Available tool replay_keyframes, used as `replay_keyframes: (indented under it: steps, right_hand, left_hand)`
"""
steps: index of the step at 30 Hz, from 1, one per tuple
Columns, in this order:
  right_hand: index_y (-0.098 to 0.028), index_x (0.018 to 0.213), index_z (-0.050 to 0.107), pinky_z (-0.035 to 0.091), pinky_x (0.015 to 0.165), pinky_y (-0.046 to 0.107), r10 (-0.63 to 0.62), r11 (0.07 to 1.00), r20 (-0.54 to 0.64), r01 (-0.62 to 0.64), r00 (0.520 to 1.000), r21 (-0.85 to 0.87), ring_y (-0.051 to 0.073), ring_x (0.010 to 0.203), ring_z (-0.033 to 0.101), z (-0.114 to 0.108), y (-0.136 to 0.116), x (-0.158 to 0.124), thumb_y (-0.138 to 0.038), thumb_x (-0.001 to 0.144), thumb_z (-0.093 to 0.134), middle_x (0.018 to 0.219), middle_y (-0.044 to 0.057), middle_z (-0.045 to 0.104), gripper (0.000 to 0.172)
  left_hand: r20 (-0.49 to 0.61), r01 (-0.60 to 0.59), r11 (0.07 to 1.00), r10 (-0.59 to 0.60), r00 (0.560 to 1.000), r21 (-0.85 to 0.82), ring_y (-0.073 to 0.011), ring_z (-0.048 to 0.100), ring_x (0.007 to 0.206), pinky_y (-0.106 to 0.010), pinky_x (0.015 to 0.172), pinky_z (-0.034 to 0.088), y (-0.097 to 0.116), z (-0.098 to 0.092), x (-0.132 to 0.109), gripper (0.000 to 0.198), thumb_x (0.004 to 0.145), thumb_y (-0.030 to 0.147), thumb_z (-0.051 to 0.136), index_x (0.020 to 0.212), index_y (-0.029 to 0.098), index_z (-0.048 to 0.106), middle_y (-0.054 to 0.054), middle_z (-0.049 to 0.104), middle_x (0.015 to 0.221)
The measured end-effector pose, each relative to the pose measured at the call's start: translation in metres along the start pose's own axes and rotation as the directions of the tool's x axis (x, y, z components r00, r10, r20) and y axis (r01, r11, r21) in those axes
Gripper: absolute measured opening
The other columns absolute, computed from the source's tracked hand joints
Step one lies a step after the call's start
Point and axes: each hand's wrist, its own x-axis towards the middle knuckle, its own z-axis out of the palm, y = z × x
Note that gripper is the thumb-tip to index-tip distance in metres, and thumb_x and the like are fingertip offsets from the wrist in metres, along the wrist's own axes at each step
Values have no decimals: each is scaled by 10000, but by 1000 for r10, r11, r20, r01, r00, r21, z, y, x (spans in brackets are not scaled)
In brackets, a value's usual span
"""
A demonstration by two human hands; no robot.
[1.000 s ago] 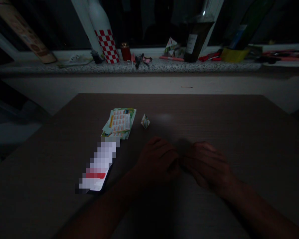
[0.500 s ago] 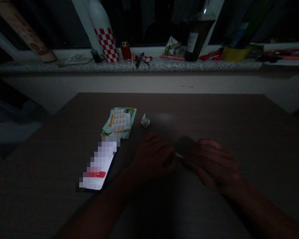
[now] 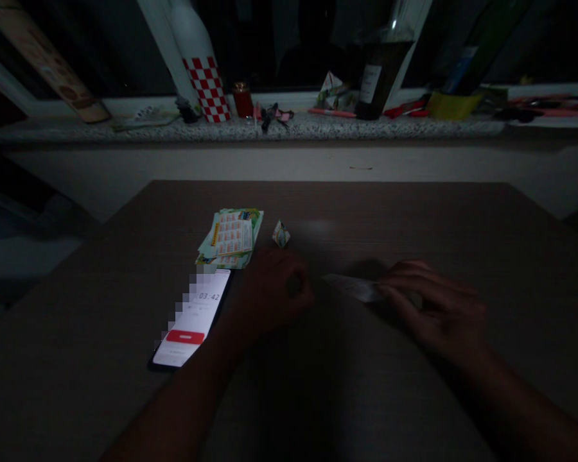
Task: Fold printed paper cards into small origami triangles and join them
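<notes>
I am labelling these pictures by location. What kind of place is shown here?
Probably a room at home, dimly lit: a wooden table under a stone windowsill cluttered with bottles, and a phone beside the left hand.

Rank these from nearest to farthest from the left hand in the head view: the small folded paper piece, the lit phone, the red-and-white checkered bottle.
From the left hand:
1. Small folded paper piece, just beyond the knuckles.
2. Lit phone, flat on the table to its left.
3. Red-and-white checkered bottle, far back on the windowsill.

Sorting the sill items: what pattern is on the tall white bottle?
Red-and-white checks around the bottle, seen in the head view.
</notes>
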Motion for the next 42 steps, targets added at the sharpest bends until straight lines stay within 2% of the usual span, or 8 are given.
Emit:
replay_keyframes:
  steps: [4, 7, 10, 14, 21, 31, 39, 42]
  right_hand:
    - [-243, 819, 702, 550, 600, 303, 232, 973, -77, -230, 970, 31, 182, 678, 678, 6, -1, -5, -176, 805, 669, 761, 17, 722, 76]
    - [-234, 790, 713, 555, 574, 270, 405, 909, -86, -391, 910, 141, 162, 637, 678, 16, -5, -8, -215, 798, 685, 742, 9, 731, 35]
    - [-207, 764, 718, 550, 525, 249, 531, 817, -3, -511, 847, 267, 154, 585, 672, 26, -9, -8, -251, 779, 698, 680, 13, 729, 51]
    - [-172, 677, 689, 521, 452, 218, 640, 674, 125, -632, 758, 384, 134, 503, 640, 31, -10, -6, -271, 725, 741, 598, 15, 707, 121]
    - [-157, 616, 653, 503, 422, 194, 666, 504, 344, -739, 662, 447, 111, 457, 621, 25, -5, -3, -268, 703, 759, 554, 7, 690, 177]
    - [-172, 708, 658, 503, 479, 202, 560, 577, 435, -709, 705, 405, 111, 532, 631, 16, 1, -4, -263, 748, 716, 633, 2, 692, 114]
    - [-172, 700, 617, 473, 504, 215, 539, 725, 340, -630, 771, 280, 108, 544, 571, 30, -1, -9, -263, 782, 670, 607, -11, 621, 134]
    - [-170, 816, 669, 448, 495, 230, 508, 765, 374, -606, 776, 219, 113, 530, 545, 33, 4, -14, -284, 818, 621, 600, -15, 599, 124]
  left_hand:
    - [88, 339, 889, -328, 941, -308, -186, 623, 823, -358, 768, 501, 7, 10, -5, 150, 756, 224, 650, 893, 171, 621, -34, 673, 870]
    - [313, 514, 537, -424, 850, -669, -193, 664, 842, -335, 740, 538, 20, 28, -9, 281, 757, 298, 696, 1004, 180, 633, -48, 710, 925]
    - [443, 601, 268, -470, 764, -753, -189, 682, 747, -314, 679, 548, 30, 42, -11, 216, 778, 359, 679, 870, 164, 685, -44, 729, 827]
    - [379, 632, 332, -578, 723, -700, -176, 670, 673, -275, 603, 524, 35, 43, -11, 182, 767, 340, 690, 812, 165, 711, -20, 722, 732]
    - [348, 627, 481, -548, 760, -612, -173, 676, 686, -256, 589, 515, 32, 36, -9, 146, 770, 315, 687, 819, 183, 724, -17, 730, 745]
    - [651, 741, 366, -355, 671, -563, -154, 666, 651, -240, 571, 500, 15, 26, -2, 128, 763, 276, 690, 789, 150, 693, -18, 714, 741]
    - [582, 698, 351, -388, 715, -624, -172, 680, 749, -262, 620, 523, 16, 36, -4, 223, 735, 176, 697, 940, 167, 608, -27, 704, 846]
    - [512, 666, 521, -427, 745, -534, -189, 678, 760, -290, 631, 526, 10, 42, -5, 409, 740, 181, 688, 1126, 190, 554, -25, 702, 847]
